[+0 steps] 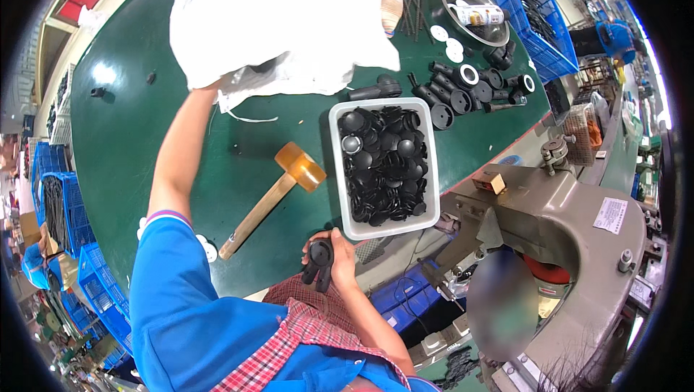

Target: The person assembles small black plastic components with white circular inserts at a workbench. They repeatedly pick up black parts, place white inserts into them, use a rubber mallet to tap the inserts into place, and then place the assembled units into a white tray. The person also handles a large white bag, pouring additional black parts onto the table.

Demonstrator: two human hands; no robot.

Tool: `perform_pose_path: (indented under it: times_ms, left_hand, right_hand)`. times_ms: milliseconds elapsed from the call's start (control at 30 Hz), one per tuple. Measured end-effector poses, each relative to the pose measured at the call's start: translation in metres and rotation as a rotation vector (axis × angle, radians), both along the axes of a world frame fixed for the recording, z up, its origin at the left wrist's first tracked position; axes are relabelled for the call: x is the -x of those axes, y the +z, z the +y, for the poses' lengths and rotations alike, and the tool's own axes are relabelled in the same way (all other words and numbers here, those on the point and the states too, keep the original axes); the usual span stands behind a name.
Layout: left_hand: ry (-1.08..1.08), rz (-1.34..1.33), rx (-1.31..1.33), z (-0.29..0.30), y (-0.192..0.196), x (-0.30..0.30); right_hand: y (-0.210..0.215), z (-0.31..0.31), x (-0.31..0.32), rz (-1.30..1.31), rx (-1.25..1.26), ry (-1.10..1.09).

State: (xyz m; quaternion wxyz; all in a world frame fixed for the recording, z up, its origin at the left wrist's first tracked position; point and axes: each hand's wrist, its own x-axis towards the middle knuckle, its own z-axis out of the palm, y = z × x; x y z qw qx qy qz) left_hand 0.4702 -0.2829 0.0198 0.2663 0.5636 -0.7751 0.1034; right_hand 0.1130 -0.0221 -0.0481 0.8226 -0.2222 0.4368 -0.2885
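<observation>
Fingers of my right hand clamp a black plastic part near the white tray (handy supply); left hand grips the white sack, lifting it off the tabletop.

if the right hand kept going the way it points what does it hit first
Most likely the near rim of the white rectangular plastic tray of black round caps, just ahead of the right hand; depth is unclear.

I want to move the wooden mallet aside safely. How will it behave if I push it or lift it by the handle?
The mallet lies flat on the green table, so tipping seems unlikely. Its head looks round like a barrel, so a sideways push may make it roll or swing. The thick head probably weighs more than the thin handle, so it may droop when lifted by the handle's end.
</observation>
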Motion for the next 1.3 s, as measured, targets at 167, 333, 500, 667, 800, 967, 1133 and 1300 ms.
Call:
perform_pose_path:
  times_ms: [167, 333, 500, 667, 800, 967, 1133, 1300]
  left_hand:
    - [0.492, 0.029, 0.015, 0.053, -0.079, -0.002]
    - [0.514, 0.160, -0.263, 0.081, -0.054, 0.032]
    - [0.222, -0.136, -0.164, 0.097, -0.039, 0.055]
    - [0.186, 0.231, -0.080, 0.113, -0.028, 0.065]
    - [-0.237, 1.767, -0.663, 0.195, 0.026, 0.132]
    - [-0.566, 2.101, -0.832, 0.308, 0.059, 0.231]
    - [-0.299, 1.518, -0.782, 0.358, 0.072, 0.275]
    - [-0.447, 0.998, -0.414, 0.375, 0.087, 0.289]
  right_hand:
    - [0.001, -0.001, 0.000, 0.040, 0.049, 0.043]
    - [0.008, -0.001, 0.001, 0.041, 0.064, 0.038]
    - [0.018, 0.008, 0.014, 0.018, -0.064, -0.016]
    - [0.052, 0.018, 0.036, -0.015, 0.025, -0.035]
    - [0.088, 0.026, 0.052, -0.004, 0.201, -0.111]
    - [0.127, 0.031, 0.062, 0.007, 0.410, -0.248]
    - [0.148, 0.050, 0.081, 0.071, 0.539, -0.225]
    - [0.156, 0.064, 0.094, 0.135, 0.631, -0.202]
